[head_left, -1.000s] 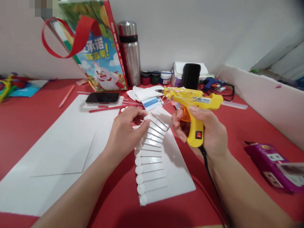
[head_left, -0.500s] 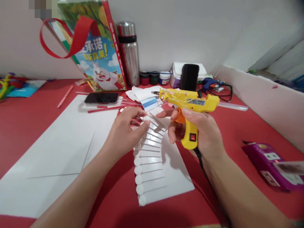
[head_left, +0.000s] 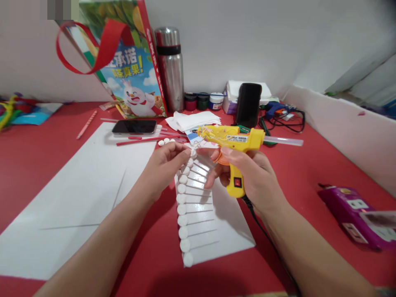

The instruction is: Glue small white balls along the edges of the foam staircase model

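My left hand [head_left: 165, 167] is closed, thumb and fingertips together against a white disc [head_left: 193, 154] at the far end of a row. Beneath it, a white sheet [head_left: 232, 231] carries thin dark lines, and several more white discs [head_left: 182, 220] run along its left edge. My right hand [head_left: 255, 173] wraps round the handle of a yellow hot glue gun [head_left: 230, 138], its nozzle pointing left above the far end of the sheet. Fingers of that hand reach beneath the gun towards the disc. A few loose white discs [head_left: 166, 141] lie behind my left hand.
A large white board [head_left: 71, 206] lies on the red table at left, with a phone [head_left: 134, 127] at its far end. Behind stand a bag [head_left: 136, 62], a steel flask [head_left: 170, 74] and paint jars [head_left: 203, 101]. A purple box [head_left: 355, 218] sits at right.
The glue gun has moved left and slightly down with my right hand. My left fingertips have drawn back a little from over the discs, leaving more of the row visible.
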A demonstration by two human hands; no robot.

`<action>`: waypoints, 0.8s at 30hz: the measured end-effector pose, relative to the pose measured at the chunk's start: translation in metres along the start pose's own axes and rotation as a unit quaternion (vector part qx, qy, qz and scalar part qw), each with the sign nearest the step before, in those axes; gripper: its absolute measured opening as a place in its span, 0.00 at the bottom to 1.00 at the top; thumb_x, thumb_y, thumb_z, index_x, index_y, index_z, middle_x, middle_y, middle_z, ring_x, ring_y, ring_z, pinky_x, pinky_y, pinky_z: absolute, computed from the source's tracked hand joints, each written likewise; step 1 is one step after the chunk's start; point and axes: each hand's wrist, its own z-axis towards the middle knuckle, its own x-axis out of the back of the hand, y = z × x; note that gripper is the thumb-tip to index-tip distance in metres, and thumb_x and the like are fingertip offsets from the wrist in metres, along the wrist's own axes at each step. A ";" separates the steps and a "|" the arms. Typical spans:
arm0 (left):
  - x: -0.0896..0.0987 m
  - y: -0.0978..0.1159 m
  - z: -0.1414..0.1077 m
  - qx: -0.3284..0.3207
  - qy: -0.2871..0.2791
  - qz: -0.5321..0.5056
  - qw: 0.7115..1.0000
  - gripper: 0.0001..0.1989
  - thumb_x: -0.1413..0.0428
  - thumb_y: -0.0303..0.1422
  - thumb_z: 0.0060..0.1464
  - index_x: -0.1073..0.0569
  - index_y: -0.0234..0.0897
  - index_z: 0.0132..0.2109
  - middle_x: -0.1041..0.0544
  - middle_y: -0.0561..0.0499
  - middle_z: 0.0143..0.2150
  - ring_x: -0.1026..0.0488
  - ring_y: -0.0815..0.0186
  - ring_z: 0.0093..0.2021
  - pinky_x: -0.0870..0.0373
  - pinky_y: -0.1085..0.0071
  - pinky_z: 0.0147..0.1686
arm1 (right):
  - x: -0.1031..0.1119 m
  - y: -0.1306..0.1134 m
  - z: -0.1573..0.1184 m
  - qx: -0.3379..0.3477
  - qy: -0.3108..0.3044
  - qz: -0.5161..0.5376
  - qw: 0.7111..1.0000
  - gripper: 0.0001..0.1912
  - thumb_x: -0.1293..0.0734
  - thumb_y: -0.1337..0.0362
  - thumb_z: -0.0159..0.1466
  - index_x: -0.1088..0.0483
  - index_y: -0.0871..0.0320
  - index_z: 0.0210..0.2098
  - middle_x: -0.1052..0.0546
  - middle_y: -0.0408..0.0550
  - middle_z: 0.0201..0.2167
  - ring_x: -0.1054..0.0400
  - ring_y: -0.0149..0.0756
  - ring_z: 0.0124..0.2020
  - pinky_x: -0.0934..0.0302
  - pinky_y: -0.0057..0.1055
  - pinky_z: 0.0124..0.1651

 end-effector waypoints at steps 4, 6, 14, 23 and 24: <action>-0.001 0.000 -0.001 0.002 -0.008 -0.017 1.000 0.10 0.35 0.38 0.55 0.24 0.36 0.38 0.25 0.55 0.29 0.33 0.71 0.29 0.36 0.71 0.32 | 0.002 0.001 0.001 -0.007 -0.007 -0.014 1.000 0.13 0.33 0.55 0.65 0.30 0.58 0.31 0.22 0.46 0.24 0.28 0.34 0.17 0.53 0.28 0.18; -0.002 0.000 -0.001 0.002 -0.008 -0.028 1.000 0.10 0.35 0.38 0.54 0.24 0.36 0.38 0.25 0.55 0.30 0.32 0.71 0.29 0.36 0.71 0.33 | 0.003 0.001 0.002 -0.008 -0.010 -0.014 1.000 0.12 0.33 0.55 0.65 0.29 0.57 0.31 0.23 0.46 0.23 0.28 0.34 0.17 0.53 0.28 0.18; -0.003 -0.002 0.000 0.002 -0.001 -0.048 0.999 0.10 0.33 0.37 0.52 0.24 0.37 0.36 0.23 0.54 0.31 0.29 0.68 0.31 0.34 0.69 0.34 | 0.005 0.002 0.001 -0.007 -0.010 -0.034 0.999 0.12 0.31 0.56 0.65 0.26 0.57 0.30 0.21 0.48 0.23 0.27 0.37 0.19 0.51 0.30 0.18; -0.005 0.003 0.000 0.031 0.004 -0.064 0.997 0.11 0.32 0.35 0.49 0.23 0.35 0.37 0.22 0.52 0.34 0.28 0.69 0.32 0.35 0.71 0.34 | 0.008 0.001 0.000 -0.025 -0.036 -0.080 0.996 0.16 0.33 0.52 0.67 0.26 0.57 0.30 0.22 0.49 0.17 0.38 0.31 0.16 0.53 0.27 0.17; -0.005 0.003 0.000 0.035 0.005 -0.066 0.997 0.11 0.32 0.35 0.49 0.23 0.35 0.37 0.22 0.52 0.34 0.29 0.69 0.32 0.35 0.71 0.33 | 0.009 0.002 0.000 -0.022 -0.038 -0.086 0.995 0.17 0.33 0.51 0.67 0.25 0.57 0.30 0.22 0.49 0.17 0.38 0.31 0.16 0.52 0.27 0.18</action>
